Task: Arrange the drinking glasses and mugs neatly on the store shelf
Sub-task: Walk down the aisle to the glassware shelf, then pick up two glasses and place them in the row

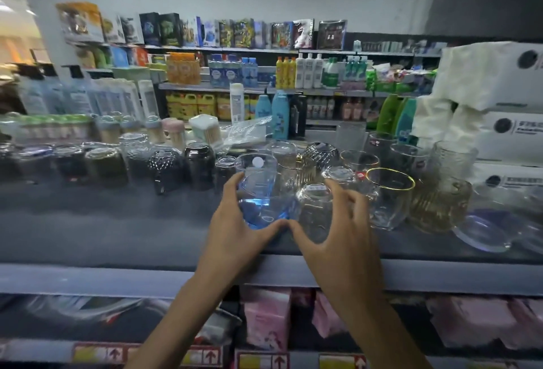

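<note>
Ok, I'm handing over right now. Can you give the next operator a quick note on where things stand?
Left hand: grips the blue-tinted glass, upright mid-shelf.
Right hand: curled round the clear glass right beside it.
Done: the dark glasses stand in a row along the left of the shelf.
Left: the right side is a loose cluster, with the gold-rimmed glass, the amber ribbed glass and more crowded behind. I would line these up, starting with the two in hand.
</note>
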`<move>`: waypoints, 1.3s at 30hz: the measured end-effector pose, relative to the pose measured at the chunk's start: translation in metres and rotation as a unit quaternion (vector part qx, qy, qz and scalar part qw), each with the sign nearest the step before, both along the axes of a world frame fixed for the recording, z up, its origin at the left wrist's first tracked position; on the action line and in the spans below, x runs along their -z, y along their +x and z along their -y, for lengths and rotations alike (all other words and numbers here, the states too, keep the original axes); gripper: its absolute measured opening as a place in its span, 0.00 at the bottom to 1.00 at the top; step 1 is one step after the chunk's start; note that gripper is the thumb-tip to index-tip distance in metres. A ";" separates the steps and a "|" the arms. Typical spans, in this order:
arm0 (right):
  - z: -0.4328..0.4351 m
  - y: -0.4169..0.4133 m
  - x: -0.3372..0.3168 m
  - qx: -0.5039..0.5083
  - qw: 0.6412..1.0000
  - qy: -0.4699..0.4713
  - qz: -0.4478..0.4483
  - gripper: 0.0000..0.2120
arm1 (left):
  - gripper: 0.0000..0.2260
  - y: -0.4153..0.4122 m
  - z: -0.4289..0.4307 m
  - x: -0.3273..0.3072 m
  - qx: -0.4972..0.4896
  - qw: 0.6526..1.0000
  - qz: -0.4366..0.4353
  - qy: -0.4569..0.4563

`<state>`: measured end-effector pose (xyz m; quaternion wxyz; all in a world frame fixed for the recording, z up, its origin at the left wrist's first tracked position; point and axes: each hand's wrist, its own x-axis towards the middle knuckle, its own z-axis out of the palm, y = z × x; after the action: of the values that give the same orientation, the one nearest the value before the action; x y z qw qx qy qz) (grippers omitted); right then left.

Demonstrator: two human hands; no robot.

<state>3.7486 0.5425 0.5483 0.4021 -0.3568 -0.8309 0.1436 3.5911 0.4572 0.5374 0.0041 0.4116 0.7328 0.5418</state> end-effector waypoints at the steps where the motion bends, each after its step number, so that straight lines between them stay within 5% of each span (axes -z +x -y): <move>1: 0.000 -0.001 0.000 -0.003 1.000 -0.007 -0.007 0.41 | 0.48 0.001 0.000 0.000 -0.010 1.000 0.000 -0.005; 12: 0.017 0.015 -0.004 -0.024 0.971 0.062 -0.230 0.40 | 0.33 0.015 0.038 -0.016 0.011 0.984 0.104 0.144; 17: 0.029 0.003 -0.018 -0.174 0.920 -0.102 -0.336 0.39 | 0.34 0.016 0.089 -0.022 0.010 0.984 0.112 0.140; 25: 0.082 -0.064 -0.014 -0.335 0.790 -0.384 -0.343 0.35 | 0.32 -0.023 0.184 -0.013 -0.063 0.981 0.126 0.131; 29: 0.127 -0.113 -0.013 -0.370 0.745 -0.449 -0.327 0.42 | 0.30 -0.062 0.237 -0.010 -0.088 0.976 0.141 0.140; 31: 0.151 -0.142 -0.011 -0.385 0.722 -0.473 -0.327 0.38 | 0.30 -0.087 0.268 -0.008 -0.097 0.974 0.148 0.140; 39: 0.271 -0.280 -0.001 -0.416 0.721 -0.465 -0.300 0.32 | 0.34 -0.224 0.396 -0.003 -0.140 0.975 0.130 0.113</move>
<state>3.4689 0.2716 0.5495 0.3131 -0.0555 -0.5605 0.7647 3.3669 0.0609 0.5408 -0.0230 0.2293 0.7104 0.6650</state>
